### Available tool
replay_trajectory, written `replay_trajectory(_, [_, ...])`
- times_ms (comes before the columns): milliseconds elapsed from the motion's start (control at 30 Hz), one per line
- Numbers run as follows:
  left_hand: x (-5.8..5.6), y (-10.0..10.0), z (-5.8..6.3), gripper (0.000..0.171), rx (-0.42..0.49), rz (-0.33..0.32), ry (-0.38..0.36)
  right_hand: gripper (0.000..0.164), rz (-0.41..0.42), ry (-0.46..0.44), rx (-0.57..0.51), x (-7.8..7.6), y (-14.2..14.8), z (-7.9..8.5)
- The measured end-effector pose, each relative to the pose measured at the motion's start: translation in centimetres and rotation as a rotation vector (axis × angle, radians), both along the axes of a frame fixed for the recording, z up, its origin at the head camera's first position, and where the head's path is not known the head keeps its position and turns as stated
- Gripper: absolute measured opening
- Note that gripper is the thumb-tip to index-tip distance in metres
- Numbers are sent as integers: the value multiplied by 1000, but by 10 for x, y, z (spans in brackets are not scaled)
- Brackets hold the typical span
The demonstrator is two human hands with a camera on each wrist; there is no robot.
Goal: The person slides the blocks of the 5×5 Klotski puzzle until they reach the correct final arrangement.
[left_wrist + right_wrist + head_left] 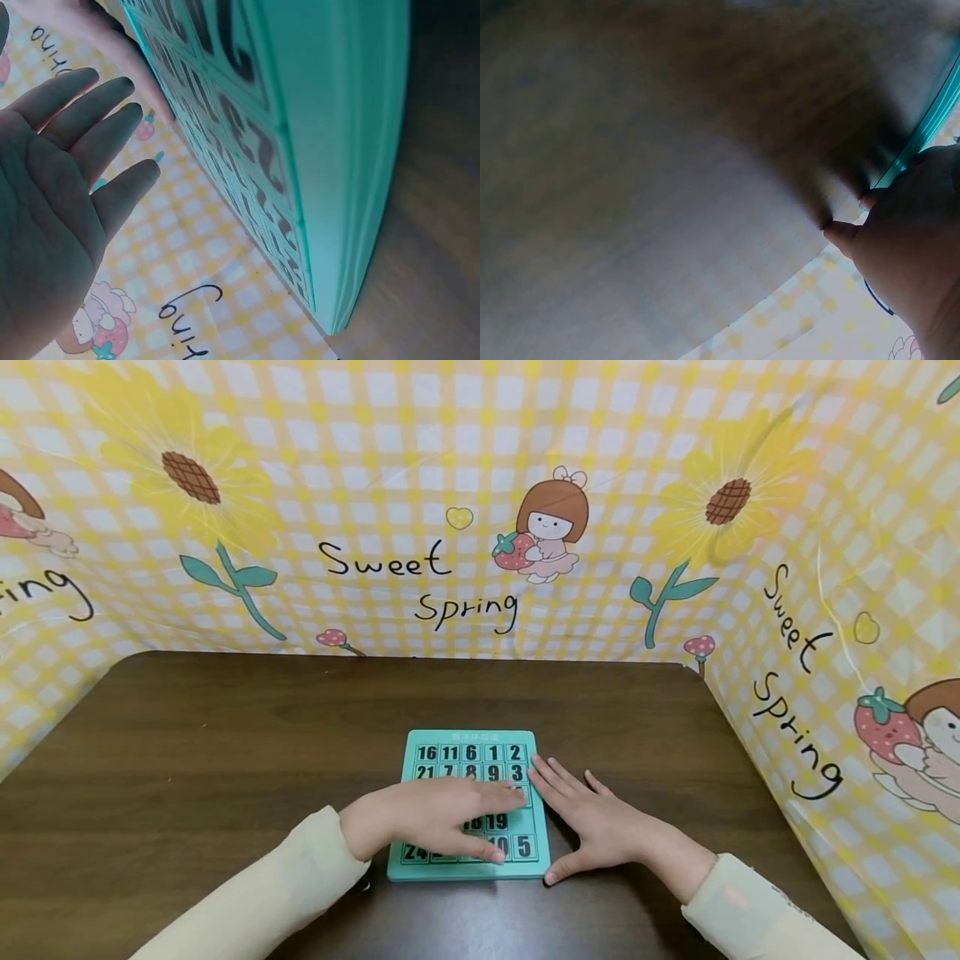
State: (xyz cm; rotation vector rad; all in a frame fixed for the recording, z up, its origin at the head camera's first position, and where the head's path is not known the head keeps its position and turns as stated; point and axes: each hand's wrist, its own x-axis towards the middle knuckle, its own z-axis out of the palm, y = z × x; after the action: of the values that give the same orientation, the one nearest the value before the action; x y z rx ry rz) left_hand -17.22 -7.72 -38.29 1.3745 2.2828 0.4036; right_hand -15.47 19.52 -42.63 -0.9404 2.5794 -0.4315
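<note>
Checked cloth (390, 443) stood behind the number board (480, 874); the table (262, 727) lay under it, keeping it flat. The right hand (600, 822), fingers straight and spread, rested along the board's right edge, seemingly bracing it. The left hand (438, 814), outstretched and holding nothing, hovered above, probably for tile access. Tile 5 (524, 847) sat in the board's near right corner.

long cream left sleeve (258, 885), matching right sleeve (753, 912) with faint pink patch (738, 898) and small dark markings (792, 900), bare left hand (442, 814), bare right hand (603, 828)
</note>
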Motion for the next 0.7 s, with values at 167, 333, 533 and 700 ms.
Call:
replay_trajectory(167, [12,2,-4,71,23,-74,12,126,1,0,-8,1,1,-2])
replay_trajectory(333, [21,4,-8,72,23,-120,43,126,-3,5,-9,2,1,-2])
replay_trajectory(533, [29,3,-11,75,-6,-153,74,126,4,12,4,0,0,-1])
replay_trajectory(700, [29,3,-13,73,-22,-113,97,126,5,16,12,-1,1,0])
